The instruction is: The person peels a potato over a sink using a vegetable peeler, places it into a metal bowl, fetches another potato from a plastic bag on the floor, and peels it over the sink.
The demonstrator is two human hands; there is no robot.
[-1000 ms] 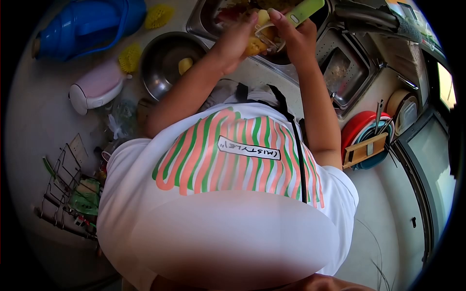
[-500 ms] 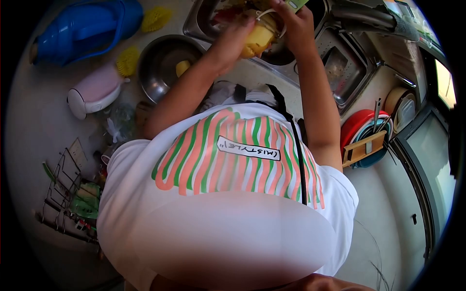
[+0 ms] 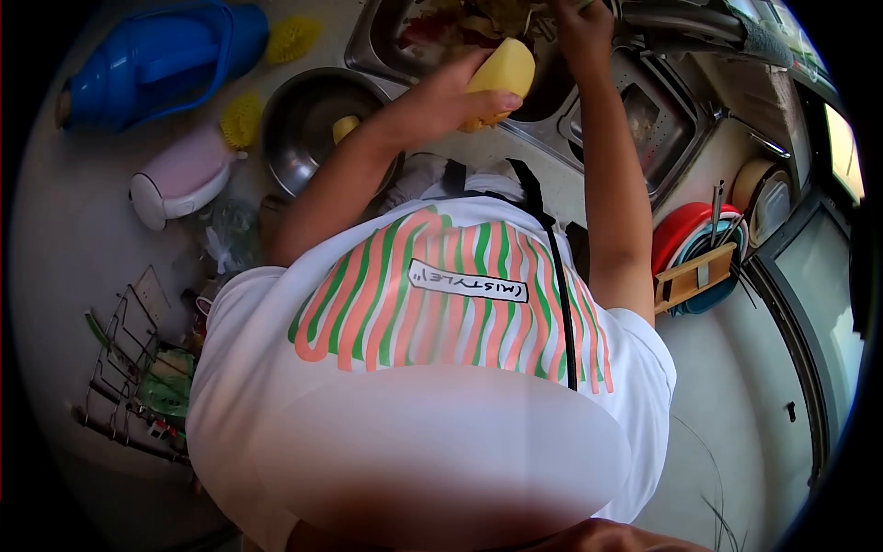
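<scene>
Fingers of the left hand [image 3: 446, 97] are clamping a partly peeled potato [image 3: 508, 70] near the sink [image 3: 358, 44]; the right hand [image 3: 585, 39] is hovering apart, its finger state I cannot tell

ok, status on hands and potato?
Left hand gripping potato, visible upper part peeled. Right hand at top edge, grip cut off by frame. Peelings in sink, nothing seen blocking the potato.

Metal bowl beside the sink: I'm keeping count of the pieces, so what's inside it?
One pale yellow piece shows inside the metal bowl. The left forearm covers the bowl's lower right part in the picture; anything there can't be seen.
</scene>
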